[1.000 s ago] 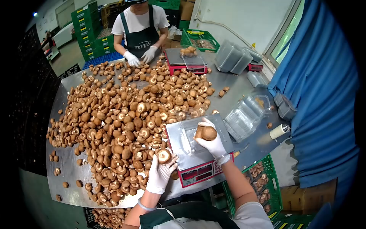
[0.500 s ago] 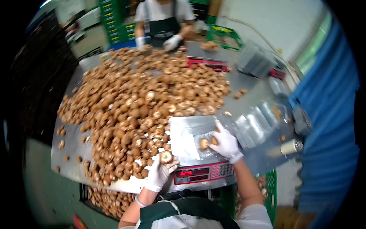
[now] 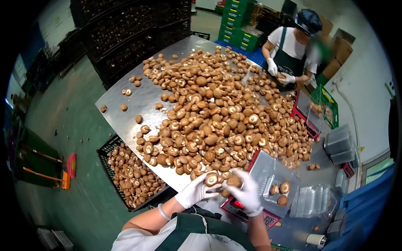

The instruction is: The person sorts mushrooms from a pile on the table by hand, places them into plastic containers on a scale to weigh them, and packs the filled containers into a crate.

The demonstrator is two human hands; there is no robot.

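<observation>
Left hand [image 3: 196, 192] holds mushroom [image 3: 212, 179]; scale display [image 3: 238, 204] (glowing red) seemingly illegible.

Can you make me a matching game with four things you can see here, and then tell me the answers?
Things:
1. left hand
2. clear box
3. black basket
4. curtain

Where or what:
A. below the edge of the metal table, full of mushrooms
B. blue
C. wearing a white glove and holding a mushroom
D. on the near red scale

Right pairs: 1-C, 2-D, 3-A, 4-B
</observation>
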